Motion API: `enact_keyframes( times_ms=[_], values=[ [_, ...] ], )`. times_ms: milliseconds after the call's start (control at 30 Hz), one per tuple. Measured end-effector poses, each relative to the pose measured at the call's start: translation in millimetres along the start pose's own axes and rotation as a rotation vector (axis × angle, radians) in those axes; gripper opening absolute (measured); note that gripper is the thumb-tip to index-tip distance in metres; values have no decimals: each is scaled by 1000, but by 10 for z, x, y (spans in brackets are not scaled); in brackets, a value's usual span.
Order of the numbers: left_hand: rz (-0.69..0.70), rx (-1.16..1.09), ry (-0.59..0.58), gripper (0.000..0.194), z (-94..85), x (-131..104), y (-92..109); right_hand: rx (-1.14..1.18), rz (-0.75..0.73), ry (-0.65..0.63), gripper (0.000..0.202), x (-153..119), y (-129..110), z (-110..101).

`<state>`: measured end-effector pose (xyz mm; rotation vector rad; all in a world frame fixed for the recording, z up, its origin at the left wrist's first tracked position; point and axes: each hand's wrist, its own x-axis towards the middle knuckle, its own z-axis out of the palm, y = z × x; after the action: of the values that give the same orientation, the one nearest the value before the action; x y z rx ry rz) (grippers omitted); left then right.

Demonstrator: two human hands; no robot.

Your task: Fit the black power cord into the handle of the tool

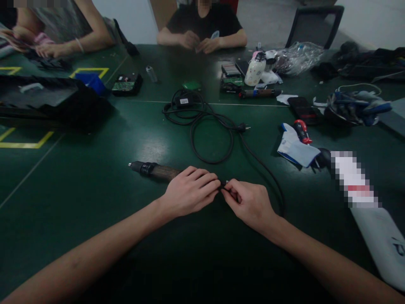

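Observation:
An electric screwdriver [161,171] lies on the green table, its bit end pointing left. My left hand [193,190] is closed over the rear half of its body and hides that part. At the tool's back end, my right hand [248,200] pinches the cable's connector [224,184]; whether the connector is seated cannot be seen. From the right hand the black cable [265,164] curves up to loose coils in the middle of the table. A mains plug [243,127] and a small black adapter box [184,100] with a white label rest among those coils.
To the right are a red screwdriver [303,131], a white-and-blue glove [297,147] and a long white packet [379,236]. Another electric screwdriver [261,93] lies farther back. A large black case [47,101] stands at left. Two people sit across the table.

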<state>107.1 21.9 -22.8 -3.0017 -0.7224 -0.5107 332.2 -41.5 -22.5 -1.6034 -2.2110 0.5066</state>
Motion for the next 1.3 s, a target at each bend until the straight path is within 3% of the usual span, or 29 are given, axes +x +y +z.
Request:
enact_keyframes(
  times_ms=[367, 567, 933, 1300],
  values=[
    [0, -5, -14, 25, -6, -10, -3, -16, 2, 20, 12, 1, -8, 6],
    [-6, 28, 11, 17, 12, -2, -6, -18, -17, 25, 12, 3, -13, 6],
    [-18, -19, -4, 28, -5, -6, 15, -14, -6, 18, 12, 4, -1, 14],
    [-13, -3, 2, 25, 2, 0, 10, -15, -14, 21, 13, -6, 7, 16]
  ],
)
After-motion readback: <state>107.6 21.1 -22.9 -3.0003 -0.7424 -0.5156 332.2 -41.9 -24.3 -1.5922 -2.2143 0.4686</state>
